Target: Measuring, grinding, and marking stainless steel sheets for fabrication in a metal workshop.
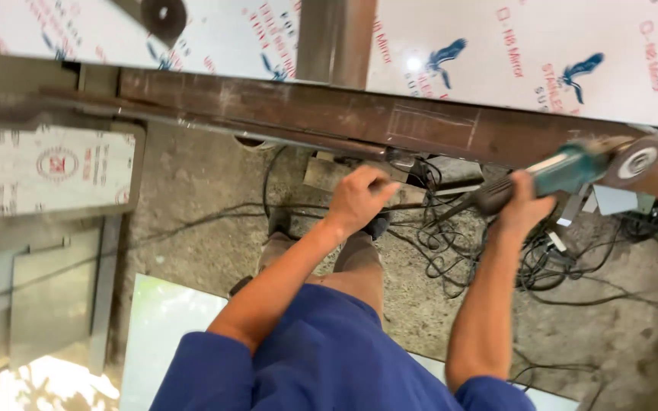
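floor: rough grey concrete | cables: black tangle | sheets: white film-covered metal | light: sunlit patch lower left

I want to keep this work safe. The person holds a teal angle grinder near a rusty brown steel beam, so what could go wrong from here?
1. The right hand alone grips the teal angle grinder; its disc might kick off the rusty brown steel beam.
2. The tangled black cables on the concrete floor lie by the feet and could trip the person.
3. The bare left hand is close to the beam, where sparks may land.
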